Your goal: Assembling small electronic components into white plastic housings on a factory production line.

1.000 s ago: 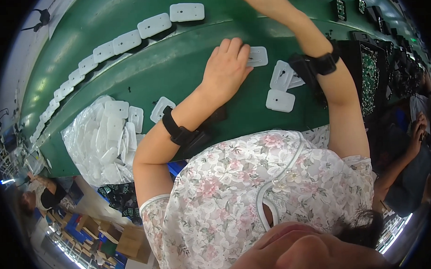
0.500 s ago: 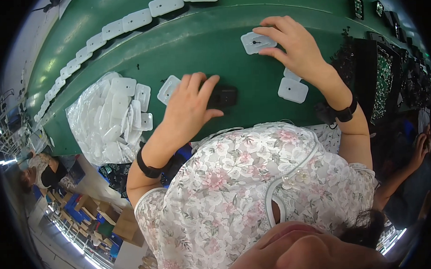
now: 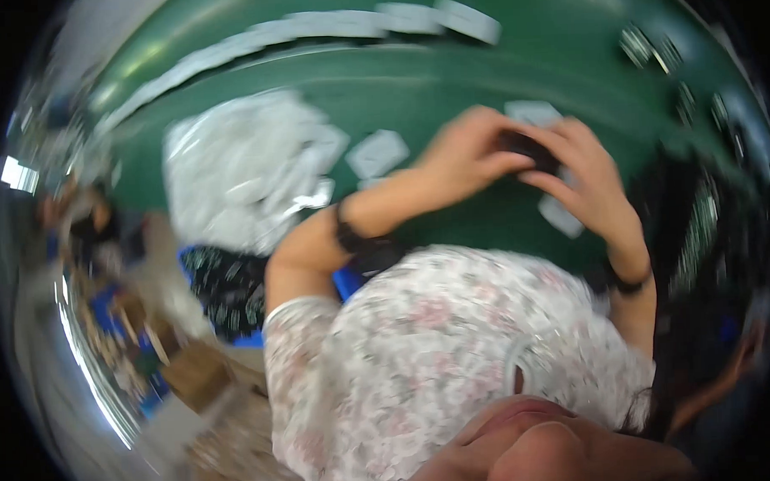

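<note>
My left hand (image 3: 473,148) and my right hand (image 3: 588,174) meet over the green table at the right of centre. Between their fingers they grip a small black box-like part (image 3: 530,146), partly covered by the fingers and blurred. Just beyond it lies a white plastic plate (image 3: 533,111) on the tabletop. Another white plate (image 3: 562,216) shows below the right hand, partly hidden by it. Left of my left forearm a further white plate (image 3: 379,153) rests on the table.
A clear bag heaped with white plates (image 3: 238,173) lies at the left. A row of white plates (image 3: 335,23) runs along the far side. Dark parts with circuit boards (image 3: 698,229) crowd the right, and a blue bin of black parts (image 3: 225,288) stands below the table edge.
My left hand has picked up the black part and moved right to meet my right hand. The right hand has let go of its white plate. The view has shifted and blurred.
</note>
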Motion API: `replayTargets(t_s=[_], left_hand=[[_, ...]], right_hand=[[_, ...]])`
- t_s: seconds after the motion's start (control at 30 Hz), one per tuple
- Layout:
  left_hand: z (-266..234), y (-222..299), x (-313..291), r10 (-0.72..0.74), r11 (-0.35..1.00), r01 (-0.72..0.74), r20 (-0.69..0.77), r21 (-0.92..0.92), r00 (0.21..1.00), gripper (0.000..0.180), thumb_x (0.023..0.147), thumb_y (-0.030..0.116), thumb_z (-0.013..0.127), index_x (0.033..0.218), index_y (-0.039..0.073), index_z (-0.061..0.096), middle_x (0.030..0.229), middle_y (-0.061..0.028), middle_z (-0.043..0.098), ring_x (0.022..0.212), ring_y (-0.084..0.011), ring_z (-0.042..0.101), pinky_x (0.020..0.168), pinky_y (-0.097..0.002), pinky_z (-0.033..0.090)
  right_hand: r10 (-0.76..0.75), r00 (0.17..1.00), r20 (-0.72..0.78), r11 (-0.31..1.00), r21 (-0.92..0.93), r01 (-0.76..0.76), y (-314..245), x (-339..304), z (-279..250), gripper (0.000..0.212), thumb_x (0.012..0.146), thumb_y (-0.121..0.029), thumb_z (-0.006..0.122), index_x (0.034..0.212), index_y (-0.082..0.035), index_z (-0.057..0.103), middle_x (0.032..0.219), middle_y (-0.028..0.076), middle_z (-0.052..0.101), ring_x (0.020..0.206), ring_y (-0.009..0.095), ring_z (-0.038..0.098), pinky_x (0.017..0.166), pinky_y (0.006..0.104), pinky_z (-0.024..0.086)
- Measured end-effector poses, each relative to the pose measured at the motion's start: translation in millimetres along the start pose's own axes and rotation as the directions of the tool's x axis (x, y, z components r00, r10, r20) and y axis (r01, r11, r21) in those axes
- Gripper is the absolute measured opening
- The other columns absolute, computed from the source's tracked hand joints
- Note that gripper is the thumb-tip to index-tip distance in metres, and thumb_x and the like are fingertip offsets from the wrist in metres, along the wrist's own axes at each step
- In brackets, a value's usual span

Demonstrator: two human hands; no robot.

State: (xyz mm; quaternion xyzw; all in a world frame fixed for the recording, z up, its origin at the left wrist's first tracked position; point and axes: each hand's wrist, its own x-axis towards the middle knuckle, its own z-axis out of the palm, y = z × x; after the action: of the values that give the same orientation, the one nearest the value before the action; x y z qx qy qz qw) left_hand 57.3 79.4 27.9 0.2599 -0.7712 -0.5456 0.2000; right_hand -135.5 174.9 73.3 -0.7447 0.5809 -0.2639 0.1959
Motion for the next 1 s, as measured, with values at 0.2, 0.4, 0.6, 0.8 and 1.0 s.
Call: replayTargets(t_s=[0.2, 0.4, 0.6, 0.8, 1.0], left_hand=[[50, -24, 52, 0.549, 0.591, -0.511, 0.154, 0.624, 0.822, 0.033, 0.080, 0.023, 0.062, 0.113, 0.017, 0.061, 0.125, -0.0081, 0.054, 0.121, -0.0313, 0.047, 0.094, -0.0500, 0.040], [60, -65, 47, 0.562, 0.295, -0.643, 0.415, 0.707, 0.715, 0.032, 0.086, 0.025, 0.053, 0.117, 0.024, 0.061, 0.133, -0.0037, 0.052, 0.128, -0.0313, 0.042, 0.095, -0.0512, 0.038], [39, -58, 45, 0.378, 0.303, -0.550, 0.432, 0.778, 0.819, 0.032, 0.084, 0.025, 0.055, 0.114, 0.020, 0.063, 0.126, -0.0046, 0.055, 0.115, -0.0244, 0.050, 0.082, -0.0367, 0.044], [13, -78, 30, 0.441, 0.235, -0.464, 0.331, 0.854, 0.834, 0.028, 0.083, 0.025, 0.056, 0.110, 0.019, 0.063, 0.121, -0.0032, 0.055, 0.107, -0.0199, 0.051, 0.074, -0.0326, 0.045], [-5, -76, 24, 0.397, 0.205, -0.387, 0.285, 0.899, 0.872, 0.022, 0.080, 0.022, 0.058, 0.101, 0.016, 0.063, 0.107, -0.0011, 0.055, 0.100, -0.0187, 0.051, 0.071, -0.0320, 0.045]], right_hand=[[0.293, 0.868, -0.401, 0.832, -0.341, -0.438, 95, -40, -9, 0.041, 0.093, -0.026, 0.058, 0.132, -0.017, 0.054, 0.102, 0.016, 0.055, 0.094, 0.032, 0.057, 0.080, 0.0385, 0.046], [0.353, 0.871, -0.341, 0.769, -0.425, -0.478, 102, -39, 6, 0.041, 0.097, -0.032, 0.049, 0.138, -0.029, 0.046, 0.103, 0.014, 0.053, 0.088, 0.036, 0.057, 0.068, 0.0437, 0.047], [0.299, 0.942, -0.152, 0.776, -0.535, -0.333, 94, -29, -14, 0.064, 0.082, 0.005, 0.046, 0.138, -0.026, 0.047, 0.134, 0.012, 0.047, 0.110, 0.036, 0.053, 0.084, 0.0406, 0.047], [0.031, 0.999, 0.008, 0.847, -0.532, -0.022, 113, -34, -9, 0.081, 0.065, 0.018, 0.046, 0.136, -0.022, 0.050, 0.139, 0.013, 0.043, 0.119, 0.036, 0.046, 0.094, 0.0400, 0.043], [0.194, 0.978, -0.075, 0.767, -0.610, -0.199, 125, -35, -14, 0.069, 0.073, 0.009, 0.055, 0.136, -0.017, 0.047, 0.128, 0.012, 0.050, 0.114, 0.035, 0.050, 0.090, 0.0419, 0.046]])
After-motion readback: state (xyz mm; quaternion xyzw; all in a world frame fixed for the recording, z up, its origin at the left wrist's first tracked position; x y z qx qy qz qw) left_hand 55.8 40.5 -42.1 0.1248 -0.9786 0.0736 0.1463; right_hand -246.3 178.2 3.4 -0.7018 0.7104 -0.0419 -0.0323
